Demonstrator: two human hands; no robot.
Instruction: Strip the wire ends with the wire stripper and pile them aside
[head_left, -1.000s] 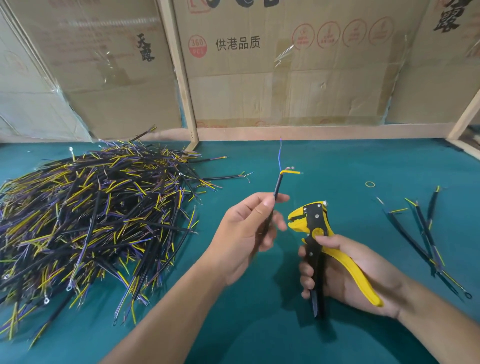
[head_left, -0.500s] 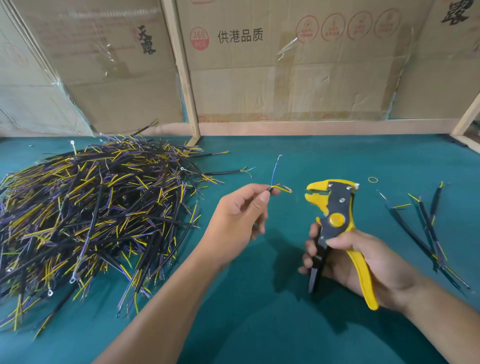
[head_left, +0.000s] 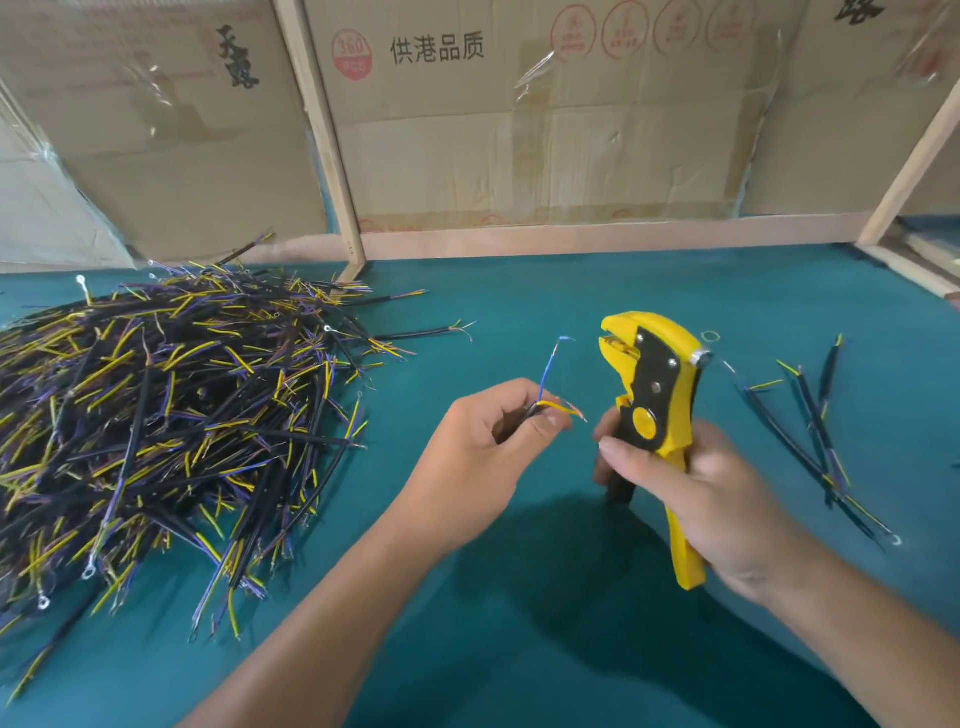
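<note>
A teal felt tabletop (head_left: 519, 312) lies before you, walled at the back by cardboard sheets (head_left: 519, 130) printed with characters and held by wooden battens (head_left: 322, 140); at the middle, your left hand (head_left: 478, 457) pinches a short black cable (head_left: 535, 408) between thumb and curled fingers, its blue core (head_left: 545, 371) standing up and its yellow core (head_left: 558, 408) pointing right toward the tool; just beside it, your right hand (head_left: 696, 493) grips the handles of the yellow and black wire stripper (head_left: 654, 384), held upright off the felt with its jaws parted and facing left, apart from the cable; to the left sprawls a big heap of cables (head_left: 156, 415); to the right lies a small pile of cables (head_left: 815, 431), with a small yellow ring (head_left: 710, 336) near the stripper's head.
</note>
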